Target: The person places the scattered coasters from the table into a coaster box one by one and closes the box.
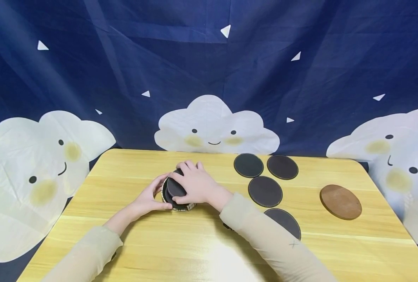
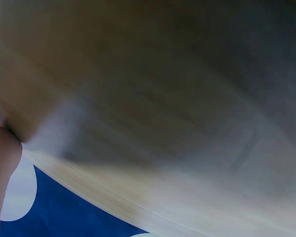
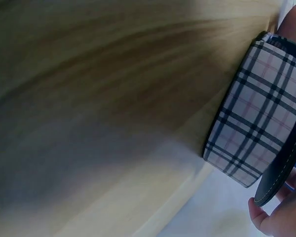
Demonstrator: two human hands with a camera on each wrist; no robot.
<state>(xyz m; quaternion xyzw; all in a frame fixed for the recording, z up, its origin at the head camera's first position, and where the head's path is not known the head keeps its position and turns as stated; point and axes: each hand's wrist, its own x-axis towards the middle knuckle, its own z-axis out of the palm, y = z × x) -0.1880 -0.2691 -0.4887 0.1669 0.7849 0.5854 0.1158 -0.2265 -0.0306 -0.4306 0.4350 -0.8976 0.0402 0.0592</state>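
A round coaster holder with a plaid outer wall and dark inside stands on the table, left of the middle. My left hand grips it from the left, thumb at the near rim and fingers around the far side. My right hand holds a black stitched coaster by its edges, tilted over the holder's opening. In the right wrist view that coaster's rim overlaps the holder's edge, with fingertips at its end. Only a sliver of the hand shows in the blurred left wrist view.
Several dark round coasters lie flat right of the hands: a greenish-black one, two darker ones, and one partly under the right sleeve. A brown round disc lies farther right. A blue curtain hangs behind the wooden table.
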